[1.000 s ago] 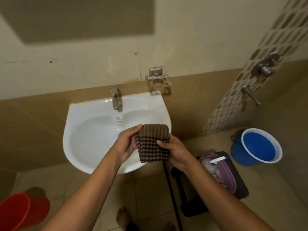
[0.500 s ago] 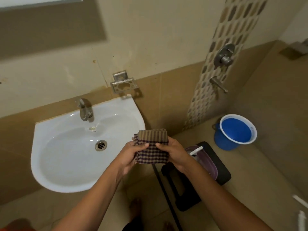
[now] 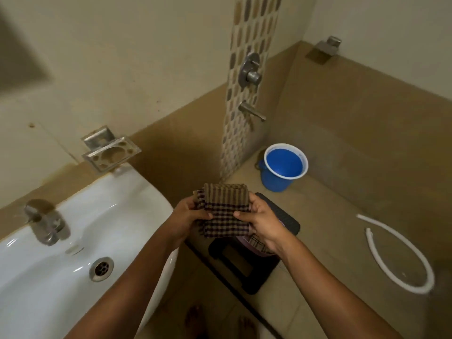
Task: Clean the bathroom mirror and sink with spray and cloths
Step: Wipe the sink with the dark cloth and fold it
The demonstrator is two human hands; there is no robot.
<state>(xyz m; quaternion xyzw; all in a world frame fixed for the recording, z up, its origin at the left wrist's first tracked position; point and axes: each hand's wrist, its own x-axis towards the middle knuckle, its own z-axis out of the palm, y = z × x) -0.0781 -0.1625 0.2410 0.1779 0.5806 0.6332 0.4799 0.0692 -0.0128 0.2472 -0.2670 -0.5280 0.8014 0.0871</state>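
Note:
A folded brown checked cloth [image 3: 225, 209] is held in front of me, to the right of the white sink [image 3: 127, 206]. My left hand [image 3: 188, 216] pinches its left edge with the thumb on top. My right hand [image 3: 261, 221] pinches its right edge the same way. The sink has a metal tap [image 3: 44, 221] at its back rim and a drain [image 3: 101, 268] in the bowl. Another checked cloth [image 3: 256, 242] shows under my right hand in a purple tub. The mirror and the spray bottle are out of view.
A black stool [image 3: 247, 263] stands on the floor below my hands, bearing the purple tub. A blue bucket [image 3: 283, 167] sits in the corner under the wall tap [image 3: 252, 113]. A white hose [image 3: 401, 255] curves on the floor at right. A metal holder [image 3: 110, 154] hangs above the sink.
The view has swung right, so the sink has slid to the left and the floor hose has come into view. Both hands keep holding the cloth, now beside the sink rather than over it.

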